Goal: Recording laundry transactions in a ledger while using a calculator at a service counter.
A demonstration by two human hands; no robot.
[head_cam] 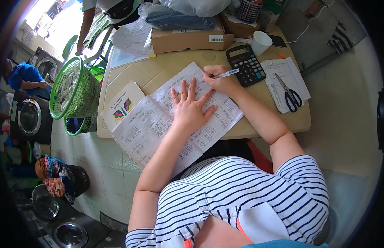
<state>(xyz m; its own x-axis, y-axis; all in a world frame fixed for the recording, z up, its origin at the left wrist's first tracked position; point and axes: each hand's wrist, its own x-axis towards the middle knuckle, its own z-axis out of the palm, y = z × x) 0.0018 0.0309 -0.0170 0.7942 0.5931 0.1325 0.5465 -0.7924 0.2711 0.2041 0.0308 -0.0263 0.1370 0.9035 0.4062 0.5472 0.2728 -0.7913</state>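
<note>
An open lined notebook (157,124) with handwriting lies slanted on the cream plastic table (282,124), its lower part reaching past the near edge. My left hand (192,108) rests flat on its page, fingers spread, holding nothing. Up at the notebook's top right edge, my right hand (221,79) grips a pen (227,73); the pen's tip is hidden by the fingers. Just right of that hand lies a black calculator (246,65). Scissors with dark handles (289,94) rest on folded papers (274,69) farther right. A white cup (261,43) stands behind the calculator.
A cardboard box (185,42) with plastic-wrapped goods stands at the table's back, beside a dark phone (277,41). Left of the table is a green laundry basket (75,90) with clothes. Front-loading washers (30,117) line the left. One person (27,76) is there; another (111,9) stands behind the table.
</note>
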